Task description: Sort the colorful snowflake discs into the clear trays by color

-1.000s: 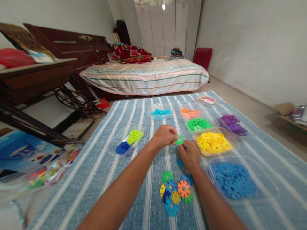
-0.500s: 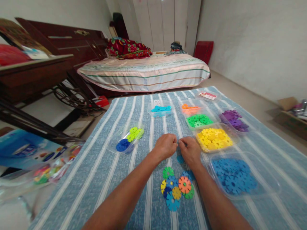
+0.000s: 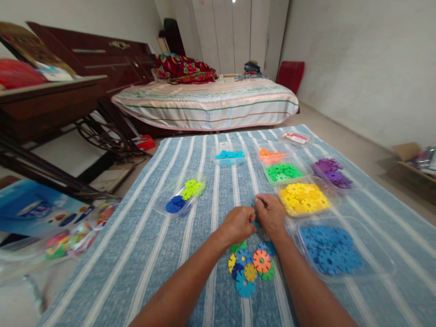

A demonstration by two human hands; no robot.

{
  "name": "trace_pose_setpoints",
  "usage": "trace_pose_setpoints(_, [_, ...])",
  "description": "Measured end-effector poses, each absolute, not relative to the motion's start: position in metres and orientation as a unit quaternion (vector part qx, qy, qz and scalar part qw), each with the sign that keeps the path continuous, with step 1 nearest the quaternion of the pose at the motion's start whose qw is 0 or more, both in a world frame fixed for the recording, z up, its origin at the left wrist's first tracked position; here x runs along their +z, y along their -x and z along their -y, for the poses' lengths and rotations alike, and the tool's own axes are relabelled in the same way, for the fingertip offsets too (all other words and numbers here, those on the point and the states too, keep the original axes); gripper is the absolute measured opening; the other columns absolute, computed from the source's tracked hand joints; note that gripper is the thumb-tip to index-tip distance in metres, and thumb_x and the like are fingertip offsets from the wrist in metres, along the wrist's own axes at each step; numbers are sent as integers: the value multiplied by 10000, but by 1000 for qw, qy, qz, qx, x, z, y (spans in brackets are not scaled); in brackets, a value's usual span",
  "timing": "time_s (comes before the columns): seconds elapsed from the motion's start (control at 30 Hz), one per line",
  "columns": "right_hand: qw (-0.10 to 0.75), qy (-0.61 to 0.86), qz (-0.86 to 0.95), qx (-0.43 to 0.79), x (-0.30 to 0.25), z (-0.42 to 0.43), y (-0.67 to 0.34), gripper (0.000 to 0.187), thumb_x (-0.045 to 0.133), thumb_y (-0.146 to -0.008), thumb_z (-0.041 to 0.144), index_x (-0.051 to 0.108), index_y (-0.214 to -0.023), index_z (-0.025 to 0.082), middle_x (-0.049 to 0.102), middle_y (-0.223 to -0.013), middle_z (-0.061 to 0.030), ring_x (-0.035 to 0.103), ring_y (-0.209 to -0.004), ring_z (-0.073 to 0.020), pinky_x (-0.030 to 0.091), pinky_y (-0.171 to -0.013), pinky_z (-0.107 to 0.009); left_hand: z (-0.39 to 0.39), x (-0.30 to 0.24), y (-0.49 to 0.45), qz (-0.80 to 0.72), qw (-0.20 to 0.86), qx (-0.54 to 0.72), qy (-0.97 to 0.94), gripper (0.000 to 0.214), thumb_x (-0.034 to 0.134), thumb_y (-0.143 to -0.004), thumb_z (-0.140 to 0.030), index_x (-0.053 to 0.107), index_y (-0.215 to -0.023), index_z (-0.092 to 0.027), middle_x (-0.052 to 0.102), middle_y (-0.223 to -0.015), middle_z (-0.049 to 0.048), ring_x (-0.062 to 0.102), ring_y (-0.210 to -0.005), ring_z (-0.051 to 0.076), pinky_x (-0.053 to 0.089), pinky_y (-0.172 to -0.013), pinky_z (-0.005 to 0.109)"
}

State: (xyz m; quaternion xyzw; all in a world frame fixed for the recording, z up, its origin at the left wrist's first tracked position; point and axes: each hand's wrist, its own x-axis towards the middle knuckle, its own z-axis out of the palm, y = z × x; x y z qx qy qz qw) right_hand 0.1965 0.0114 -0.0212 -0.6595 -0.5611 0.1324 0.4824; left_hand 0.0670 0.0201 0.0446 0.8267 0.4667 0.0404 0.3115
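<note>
My left hand (image 3: 237, 225) is curled closed just above a flat cluster of joined plastic snowflake discs (image 3: 250, 271) in orange, blue, yellow and green on the striped cloth (image 3: 163, 245). My right hand (image 3: 271, 215) is pinched closed right beside it, knuckles almost touching. A sliver of a blue disc (image 3: 255, 224) shows between the two hands. Whatever the fingers grip is hidden. A green disc of the cluster (image 3: 238, 247) peeks out under my left hand.
Clear trays of discs stand to the right and beyond: blue (image 3: 374, 272), yellow (image 3: 332, 200), green (image 3: 270, 181), orange (image 3: 270, 156), purple (image 3: 332, 173), light blue (image 3: 230, 157), and lime with dark blue (image 3: 163, 211). A bag of pieces (image 3: 51, 240) lies left. A bed (image 3: 204, 102) is behind.
Both hands came down and toward me, from over the cloth's middle to just above the disc cluster. The green disc seen between the fingers a second ago is out of sight.
</note>
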Motion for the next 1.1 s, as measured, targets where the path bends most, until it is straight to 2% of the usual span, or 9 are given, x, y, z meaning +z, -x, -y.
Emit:
trace_pose_setpoints(0.17, [515,650,547,115,-20,-11,-194,307,441,-811,294,649,-995,163,660,-1014,-93,571,-962,-202,421,-889,-357,-33,46,-46,-494,475,115,-719,22,535,-667,-145,528,-674,-165,493,-461,-76,513,-440,89,349,-446,178])
trace_pose_setpoints(0.4, [502,651,565,71,-26,-11,-190,371,443,-811,287,580,-1133,163,628,-1081,-113,539,-1029,-230,419,-903,-415,-69,74,-48,-596,483,291,-571,87,604,-656,-90,537,-682,-140,509,-461,-63,538,-424,76,354,-406,144])
trace_pose_setpoints(0.53, [477,647,591,63,-29,-10,-190,347,453,-809,303,593,-1088,154,627,-1063,-123,535,-1019,-245,420,-893,-428,-122,102,-64,-617,471,378,-504,81,599,-712,-106,541,-764,-127,562,-573,-20,576,-503,74,425,-472,155])
trace_pose_setpoints(0.6, [477,649,589,65,-29,-9,-191,350,449,-813,312,590,-1090,152,629,-1056,-124,539,-1009,-243,421,-889,-426,-143,113,-71,-620,462,404,-489,184,583,-744,-123,533,-920,-140,605,-704,4,606,-589,82,477,-549,190])
trace_pose_setpoints(0.7, [492,648,578,69,-28,-9,-192,358,441,-821,326,588,-1100,157,632,-1047,-120,543,-1006,-235,420,-892,-419,-150,119,-76,-633,444,414,-481,351,660,-695,-168,521,-1017,-138,619,-835,45,616,-702,123,492,-598,228])
trace_pose_setpoints(0.77, [500,648,569,73,-27,-9,-193,365,439,-826,334,587,-1107,154,634,-1047,-119,549,-996,-230,421,-890,-409,-135,114,-73,-615,429,388,-535,363,694,-645,-183,558,-979,-143,619,-882,48,601,-755,139,485,-601,223])
trace_pose_setpoints(0.83, [504,649,564,79,-26,-9,-194,371,440,-828,341,588,-1110,151,637,-1048,-117,555,-983,-227,424,-883,-399,-110,106,-66,-568,412,309,-642,254,677,-633,-196,603,-871,-146,617,-858,25,577,-755,136,469,-588,207])
trace_pose_setpoints(1.0, [495,661,557,85,-23,-9,-194,383,446,-820,347,598,-1101,136,643,-1045,-125,561,-983,-234,423,-882,-395,-38,86,-36,-445,377,51,-811,24,601,-661,-177,592,-652,-156,538,-600,-30,491,-587,97,380,-549,196])
trace_pose_setpoints(1.1, [479,674,555,92,-23,-9,-194,367,446,-813,328,608,-1091,151,650,-1042,-116,566,-982,-233,421,-885,-394,-8,81,-24,-425,348,-20,-836,8,581,-661,-165,587,-655,-166,547,-627,-26,490,-601,106,354,-566,211])
